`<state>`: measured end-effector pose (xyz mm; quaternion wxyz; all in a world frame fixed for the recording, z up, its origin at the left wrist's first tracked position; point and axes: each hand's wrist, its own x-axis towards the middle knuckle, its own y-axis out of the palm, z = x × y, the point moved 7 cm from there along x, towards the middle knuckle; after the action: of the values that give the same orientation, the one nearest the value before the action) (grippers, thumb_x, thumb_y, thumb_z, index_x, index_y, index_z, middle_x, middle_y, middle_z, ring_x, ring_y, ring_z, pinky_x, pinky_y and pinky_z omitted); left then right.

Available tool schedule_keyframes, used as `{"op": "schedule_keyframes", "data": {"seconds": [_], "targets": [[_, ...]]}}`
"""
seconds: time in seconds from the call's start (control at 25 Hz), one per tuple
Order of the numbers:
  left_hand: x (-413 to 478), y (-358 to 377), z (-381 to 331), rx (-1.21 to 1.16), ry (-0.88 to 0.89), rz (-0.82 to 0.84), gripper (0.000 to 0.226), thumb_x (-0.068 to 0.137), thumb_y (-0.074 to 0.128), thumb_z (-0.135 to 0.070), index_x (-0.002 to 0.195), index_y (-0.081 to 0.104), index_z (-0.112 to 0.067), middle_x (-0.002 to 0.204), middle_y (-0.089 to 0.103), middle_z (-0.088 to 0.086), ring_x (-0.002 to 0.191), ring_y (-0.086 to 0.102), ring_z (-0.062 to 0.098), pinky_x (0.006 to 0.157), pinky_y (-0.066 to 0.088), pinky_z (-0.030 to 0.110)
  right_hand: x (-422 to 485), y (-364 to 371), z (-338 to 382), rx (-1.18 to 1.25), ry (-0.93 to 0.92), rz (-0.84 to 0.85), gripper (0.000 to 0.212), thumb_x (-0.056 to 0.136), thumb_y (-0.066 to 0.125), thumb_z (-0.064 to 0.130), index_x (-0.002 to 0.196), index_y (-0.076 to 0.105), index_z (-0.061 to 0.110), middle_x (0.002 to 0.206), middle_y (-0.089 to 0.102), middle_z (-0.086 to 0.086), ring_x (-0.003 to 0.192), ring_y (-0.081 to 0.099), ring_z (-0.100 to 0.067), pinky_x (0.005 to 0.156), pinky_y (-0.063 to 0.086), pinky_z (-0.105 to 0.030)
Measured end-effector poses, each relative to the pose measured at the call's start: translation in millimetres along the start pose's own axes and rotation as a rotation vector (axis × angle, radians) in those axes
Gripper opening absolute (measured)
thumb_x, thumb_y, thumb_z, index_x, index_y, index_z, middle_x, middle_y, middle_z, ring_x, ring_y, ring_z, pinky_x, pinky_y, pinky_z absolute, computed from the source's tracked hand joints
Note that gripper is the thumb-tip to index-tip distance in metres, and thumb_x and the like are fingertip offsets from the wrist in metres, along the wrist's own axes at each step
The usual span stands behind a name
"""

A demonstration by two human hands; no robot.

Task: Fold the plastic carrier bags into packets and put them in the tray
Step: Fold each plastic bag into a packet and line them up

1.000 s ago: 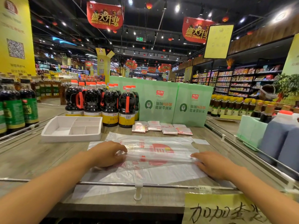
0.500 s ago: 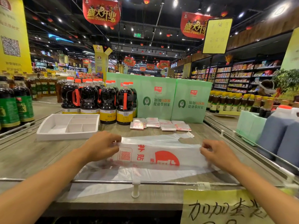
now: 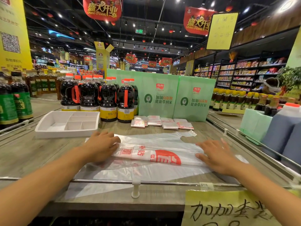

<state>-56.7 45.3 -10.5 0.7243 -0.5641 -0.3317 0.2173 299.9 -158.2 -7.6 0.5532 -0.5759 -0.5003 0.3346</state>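
A clear plastic carrier bag (image 3: 151, 154) with red print lies on the wooden shelf top, folded lengthwise into a long band over more flat bags beneath. My left hand (image 3: 101, 145) presses flat on the band's left end. At the right end my right hand (image 3: 215, 154) lies flat on it with fingers spread. A white divided tray (image 3: 53, 126) stands at the left rear and holds no packets. Several folded bag packets (image 3: 162, 123) lie in a row behind the bag.
Dark soy sauce bottles (image 3: 99, 97) stand behind the tray, green paper bags (image 3: 175, 98) behind the packets. A metal rail (image 3: 135, 181) runs along the front edge. Large jugs (image 3: 283, 128) and a green box stand at the right. A yellow handwritten sign (image 3: 228, 209) hangs in front.
The bag's near edge was lifted and turned over away from me into a narrower band. Both hands moved with it and now press it flat.
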Motion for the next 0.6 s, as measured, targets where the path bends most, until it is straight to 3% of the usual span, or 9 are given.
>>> {"op": "schedule_keyframes", "data": {"seconds": [0.12,0.36,0.44,0.52,0.6], "targets": [[0,6,2,-0.033,-0.006,0.028,0.035,0.108,0.032,-0.046,0.139,0.049,-0.040,0.134,0.052,-0.009,0.130,0.039,0.016,0.109,0.029,0.040,-1,1,13,-0.017,-0.102,0.063,0.063,0.101,0.019,0.065,0.158,0.021,0.039,0.164,0.024,0.010,0.154,0.012,-0.017,0.126,-0.008,-0.050],[2,15,9,-0.170,-0.036,0.058,0.034,0.107,0.036,-0.046,0.137,0.051,-0.039,0.133,0.049,-0.004,0.130,0.040,0.021,0.110,0.031,0.040,-5,13,25,0.198,-0.201,0.196,0.066,0.099,0.018,0.066,0.160,0.017,0.042,0.168,0.016,0.011,0.154,0.012,-0.011,0.127,0.009,-0.037],[3,14,5,-0.198,-0.020,0.051,0.043,0.105,0.033,-0.055,0.141,0.050,-0.038,0.142,0.047,-0.004,0.135,0.037,0.021,0.115,0.024,0.041,-6,14,25,0.231,-0.201,0.229,0.078,0.090,0.012,0.075,0.160,0.018,0.042,0.168,0.018,0.011,0.154,0.014,-0.011,0.127,0.010,-0.035],[3,5,-12,-0.246,0.064,0.076,0.070,0.093,0.022,-0.076,0.146,0.047,-0.038,0.152,0.042,-0.005,0.141,0.031,0.018,0.118,0.019,0.041,-3,10,25,0.233,-0.188,0.229,0.091,0.081,0.007,0.082,0.161,0.018,0.039,0.168,0.019,0.010,0.154,0.016,-0.012,0.127,0.011,-0.035],[8,-9,-38,-0.302,0.160,0.117,0.069,0.096,0.026,-0.074,0.151,0.042,-0.037,0.159,0.034,-0.004,0.146,0.026,0.018,0.120,0.018,0.040,2,0,32,0.203,-0.167,0.200,0.086,0.088,0.011,0.079,0.162,0.016,0.036,0.169,0.017,0.007,0.155,0.016,-0.015,0.127,0.013,-0.036]]}}
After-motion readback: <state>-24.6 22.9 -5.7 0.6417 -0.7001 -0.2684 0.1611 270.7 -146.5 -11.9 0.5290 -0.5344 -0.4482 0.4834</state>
